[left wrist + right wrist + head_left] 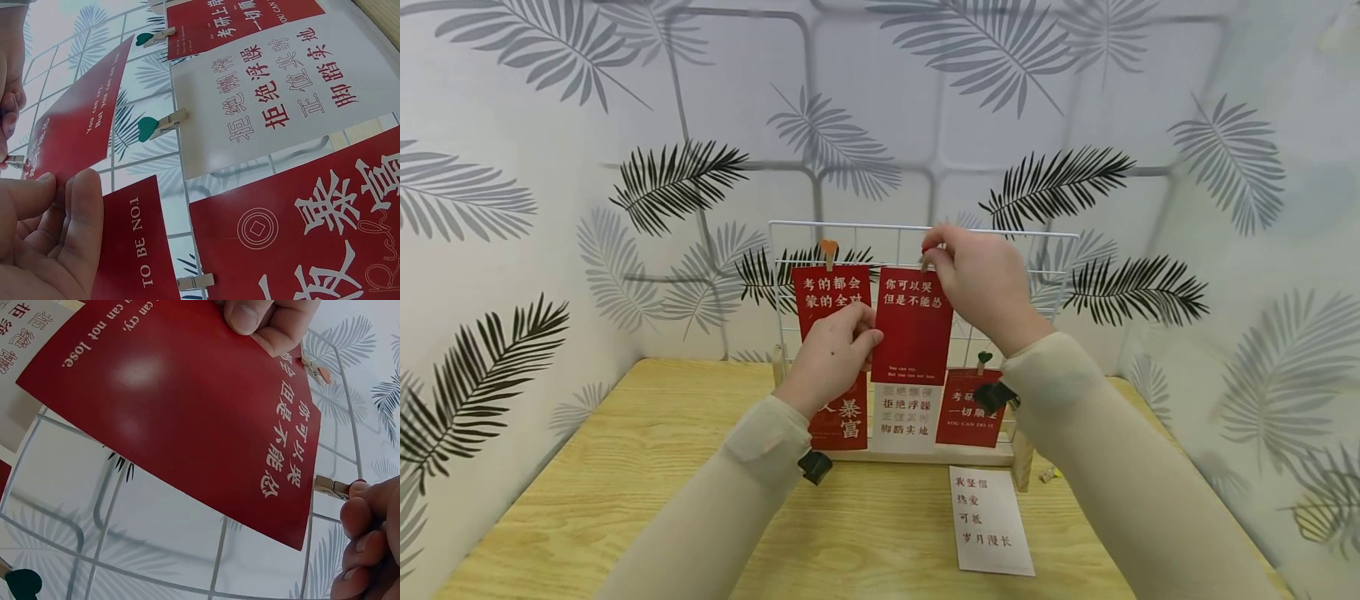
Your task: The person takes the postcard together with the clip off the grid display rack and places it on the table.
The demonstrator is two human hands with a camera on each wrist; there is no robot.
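My left hand (838, 354) pinches the left edge of a red card (913, 333) between thumb and fingers. The card hangs upright against a white wire grid rack (898, 242), its white lettering facing me. At its top edge, my right hand (988, 279) pinches a small wooden clothespin (331, 486) with a red decoration. In the right wrist view the clothespin's tip meets the card's top edge; whether it bites the grid wire, I cannot tell. Left of this card hangs another red card (831, 296) under a clothespin with an orange heart (829, 250).
Below hang a white card (904, 421), a red card (970, 417) with a green-heart clothespin (983, 360), and a red card (847, 421) at lower left. Another white card (991, 521) lies on the wooden table (662, 467). A leaf-patterned wall covering (880, 83) stands behind the rack.
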